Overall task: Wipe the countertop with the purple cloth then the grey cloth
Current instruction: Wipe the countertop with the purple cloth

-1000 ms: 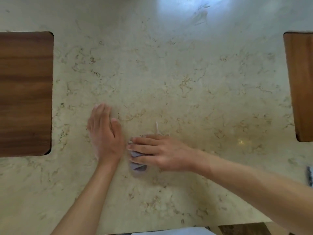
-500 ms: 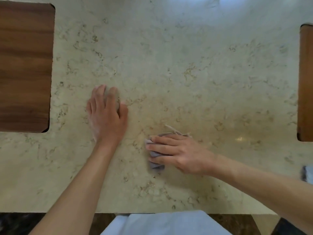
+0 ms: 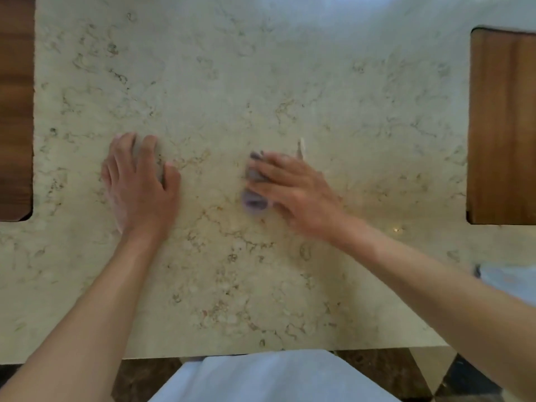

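The purple cloth lies bunched on the beige marbled countertop, near its middle. My right hand presses down on the cloth with fingers spread over it, so only its left edge and a pale tag behind the fingers show. My left hand rests flat on the bare stone to the left, fingers together, holding nothing. At the right edge, partly behind my right forearm, lies a grey-blue cloth.
Dark wooden panels are set into the counter at the far left and far right. The counter's front edge runs close to my body, with dark floor below.
My right hand has slid the purple cloth to the right and slightly away from me. The gap between my two hands has widened. The camera view has shifted back, showing more of the front edge.
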Motion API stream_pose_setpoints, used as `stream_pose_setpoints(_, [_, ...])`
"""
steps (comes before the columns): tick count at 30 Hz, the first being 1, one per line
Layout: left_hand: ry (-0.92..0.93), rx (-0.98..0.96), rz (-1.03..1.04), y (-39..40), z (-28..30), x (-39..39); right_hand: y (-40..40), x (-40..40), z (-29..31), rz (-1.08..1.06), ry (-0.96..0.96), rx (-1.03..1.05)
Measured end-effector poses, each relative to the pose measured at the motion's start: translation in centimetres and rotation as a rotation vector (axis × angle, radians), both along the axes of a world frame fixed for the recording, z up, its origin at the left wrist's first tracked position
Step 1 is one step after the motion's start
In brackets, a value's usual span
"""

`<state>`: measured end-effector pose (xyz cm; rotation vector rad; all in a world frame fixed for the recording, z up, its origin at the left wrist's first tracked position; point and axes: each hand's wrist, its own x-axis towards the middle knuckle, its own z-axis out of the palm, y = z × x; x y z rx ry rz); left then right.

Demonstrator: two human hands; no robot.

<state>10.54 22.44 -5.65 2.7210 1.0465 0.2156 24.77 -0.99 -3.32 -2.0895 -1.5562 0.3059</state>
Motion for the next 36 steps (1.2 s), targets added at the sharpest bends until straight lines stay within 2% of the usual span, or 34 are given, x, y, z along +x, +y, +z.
stream_pose_setpoints(3, [0.005, 0.001, 0.006, -0.2, 0.0, 0.2, -6.5, -4.2, 1.1, 0.391, 0.108, -0.143])
stream_pose_setpoints(5, [0.007, 0.007, 0.007, -0.3, 0.1, 0.3, -7.0, -0.4, 0.8, 0.431, 0.064, -0.23])
stream_pose_setpoints(6, [0.007, 0.007, 0.01, -0.3, 0.0, 0.3, -6.5, 2.6, 0.4, 0.381, -0.017, -0.23])
stream_pose_setpoints(10, [-0.018, 0.012, 0.01, -0.1, -0.3, 0.1, -3.5, 15.0, 0.3, -0.296, -0.179, -0.194])
stream_pose_setpoints(13, [-0.023, 0.013, -0.002, 0.3, -0.5, 0.1, -2.4, 16.4, 0.4, -0.501, -0.13, -0.074])
stream_pose_setpoints(15, [-0.016, 0.012, 0.002, 0.3, -0.5, 0.0, -2.7, 11.8, 0.5, -0.528, -0.098, -0.045])
stream_pose_setpoints(20, [-0.006, -0.002, 0.01, 0.1, -0.1, 0.1, -8.0, -5.6, 0.1, -0.387, 0.011, -0.055])
stream_pose_setpoints(23, [-0.009, -0.01, 0.006, -0.1, 0.2, 0.1, -10.8, -5.0, -1.0, -0.182, -0.096, -0.103])
stream_pose_setpoints(24, [-0.009, -0.012, 0.002, 0.0, 0.1, 0.2, -11.1, -3.0, -1.1, -0.235, -0.136, -0.114])
stream_pose_setpoints(27, [-0.003, -0.01, 0.001, 0.2, 0.1, 0.0, -10.4, 1.7, -0.7, -0.679, -0.144, -0.134])
stream_pose_setpoints(29, [0.007, -0.02, -0.008, 0.0, 0.1, 0.1, -9.1, 2.6, -0.8, -0.892, -0.153, -0.141])
stream_pose_setpoints(33, [0.011, -0.008, -0.006, 0.1, 0.1, 0.1, -5.3, 0.5, -0.1, -1.043, -0.142, -0.079])
stream_pose_setpoints(36, [0.017, -0.018, -0.009, 0.0, 0.1, 0.1, -1.1, -6.4, -0.2, -1.005, -0.073, -0.046])
